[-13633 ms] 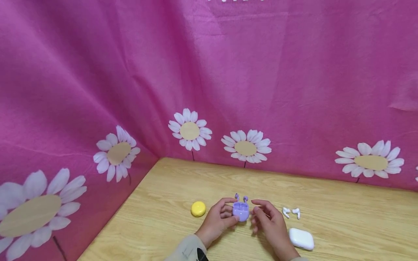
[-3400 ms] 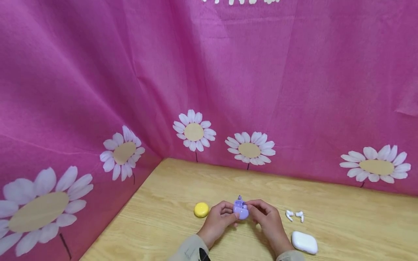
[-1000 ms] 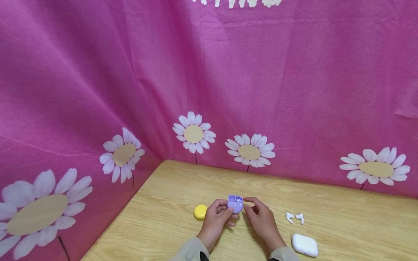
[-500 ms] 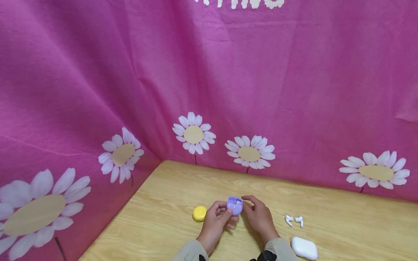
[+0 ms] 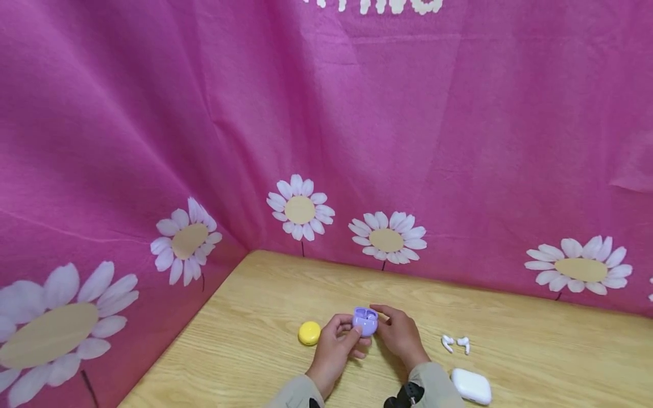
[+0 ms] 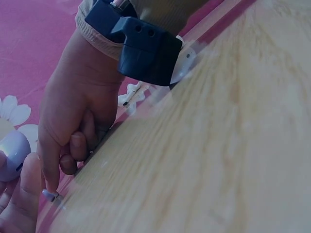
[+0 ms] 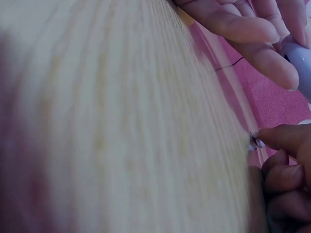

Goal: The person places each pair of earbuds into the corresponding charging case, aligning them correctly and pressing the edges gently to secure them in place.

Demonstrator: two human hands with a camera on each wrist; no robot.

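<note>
My left hand [image 5: 334, 345] grips an open-lidded purple earbud case [image 5: 365, 323], thumb on its front and fingers round its left side. A lighter rounded shape shows in the case's right socket. Beside the case, my right hand [image 5: 400, 334] reaches past its right edge with the index finger stretched out. In the left wrist view that fingertip touches a small purple earbud [image 6: 50, 195] on the table, while the other fingers are bent. The same earbud [image 7: 255, 141] shows at the fingertip in the right wrist view; the case and hand hide it in the head view.
A round yellow case [image 5: 309, 333] lies left of my left hand. To the right are two white earbuds [image 5: 463, 344] and a closed white case [image 5: 471, 386]. The wooden table [image 5: 285, 283] meets a pink flowered cloth [image 5: 459, 141] at the back and left.
One purple earbud stood behind the case earlier and is now hidden from the head view. Lately my right hand has moved slightly left and its index finger farther behind the case. The left keeps its grip.
</note>
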